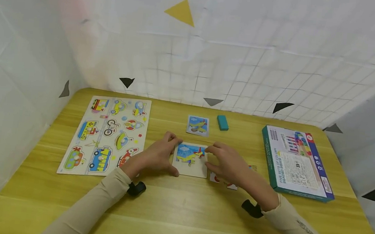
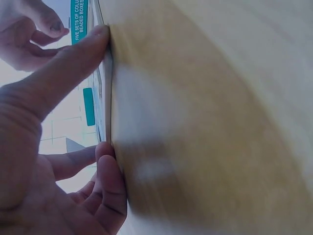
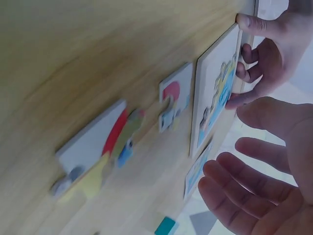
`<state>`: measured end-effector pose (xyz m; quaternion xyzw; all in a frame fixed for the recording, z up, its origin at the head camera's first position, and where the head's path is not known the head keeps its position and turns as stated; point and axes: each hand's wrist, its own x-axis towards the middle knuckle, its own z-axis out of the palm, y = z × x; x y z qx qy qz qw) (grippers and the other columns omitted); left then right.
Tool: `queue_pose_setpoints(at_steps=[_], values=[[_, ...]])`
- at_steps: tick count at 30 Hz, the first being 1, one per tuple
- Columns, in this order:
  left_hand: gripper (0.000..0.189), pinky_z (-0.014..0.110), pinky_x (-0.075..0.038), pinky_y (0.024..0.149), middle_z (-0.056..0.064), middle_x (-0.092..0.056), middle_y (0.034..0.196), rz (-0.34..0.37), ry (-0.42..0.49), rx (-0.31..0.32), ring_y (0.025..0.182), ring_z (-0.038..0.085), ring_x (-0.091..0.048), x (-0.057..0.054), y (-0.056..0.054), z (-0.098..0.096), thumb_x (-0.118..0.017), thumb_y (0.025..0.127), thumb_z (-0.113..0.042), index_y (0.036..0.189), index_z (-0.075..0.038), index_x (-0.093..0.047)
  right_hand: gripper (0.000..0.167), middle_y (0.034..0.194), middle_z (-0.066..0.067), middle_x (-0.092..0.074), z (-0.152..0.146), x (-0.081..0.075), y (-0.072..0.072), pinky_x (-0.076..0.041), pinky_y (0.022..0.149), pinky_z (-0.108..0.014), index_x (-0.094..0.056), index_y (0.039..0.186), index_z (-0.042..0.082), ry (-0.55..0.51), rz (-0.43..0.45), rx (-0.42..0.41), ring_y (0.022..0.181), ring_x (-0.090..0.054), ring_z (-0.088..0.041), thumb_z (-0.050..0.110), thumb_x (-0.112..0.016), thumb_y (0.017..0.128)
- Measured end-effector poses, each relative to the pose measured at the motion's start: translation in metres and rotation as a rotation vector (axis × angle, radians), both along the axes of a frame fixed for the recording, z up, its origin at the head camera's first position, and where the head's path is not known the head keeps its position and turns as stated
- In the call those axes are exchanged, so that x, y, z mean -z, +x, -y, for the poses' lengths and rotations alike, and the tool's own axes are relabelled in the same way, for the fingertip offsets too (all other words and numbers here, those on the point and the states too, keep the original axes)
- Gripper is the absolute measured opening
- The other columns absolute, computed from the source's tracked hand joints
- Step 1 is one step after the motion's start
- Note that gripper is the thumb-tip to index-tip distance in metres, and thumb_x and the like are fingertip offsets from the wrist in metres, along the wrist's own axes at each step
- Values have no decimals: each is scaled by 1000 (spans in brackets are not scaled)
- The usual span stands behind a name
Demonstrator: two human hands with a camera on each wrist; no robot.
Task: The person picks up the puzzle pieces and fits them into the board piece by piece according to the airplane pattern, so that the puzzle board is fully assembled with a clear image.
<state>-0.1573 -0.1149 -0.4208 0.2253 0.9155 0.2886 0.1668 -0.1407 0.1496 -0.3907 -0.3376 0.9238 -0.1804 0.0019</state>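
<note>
A small jigsaw board lies on the table, its upper part filled with blue sky and yellow-and-red airplane pieces. My left hand holds its left side, thumb at the near corner and curled fingers along the far left edge. Over the board's right edge is my right hand; in the right wrist view its fingers are spread and nothing lies between them. Loose jigsaw pieces lie right of the board, partly hidden under the right hand in the head view. A larger piece shows red and yellow parts.
Behind the board lie an airplane picture card and a teal block. A vehicle knob puzzle is at the left. A flat beaded-boxes carton sits at the right. White sheeting stands behind the table.
</note>
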Motion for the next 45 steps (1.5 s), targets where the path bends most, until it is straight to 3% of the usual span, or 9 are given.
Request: queue_pose_setpoints(at_steps=[16, 33, 45], values=[[107, 31, -46, 84, 6, -31, 141, -6, 11, 11, 98, 18, -52, 1, 0, 1, -94, 64, -43, 151, -12, -40, 35, 107, -13, -66, -32, -9, 4, -54, 78, -43, -70, 114, 1, 8, 17, 79, 92, -66, -30, 14, -81, 83], [108, 31, -46, 87, 6, -31, 142, -20, -8, 11, 99, 19, -52, 2, -1, 0, -94, 64, -45, 152, -13, -39, 38, 109, -12, -66, -69, -4, 17, -54, 74, -44, -70, 115, 0, 56, 23, 178, 92, -66, -30, 13, -83, 81], [108, 30, -46, 84, 5, -32, 141, -18, -14, 5, 96, 17, -52, 4, -1, 0, -94, 64, -45, 151, -14, -40, 36, 103, -15, -66, -86, 5, 23, -52, 64, -40, -72, 108, -1, 92, -29, 250, 79, -64, -25, 13, -83, 78]])
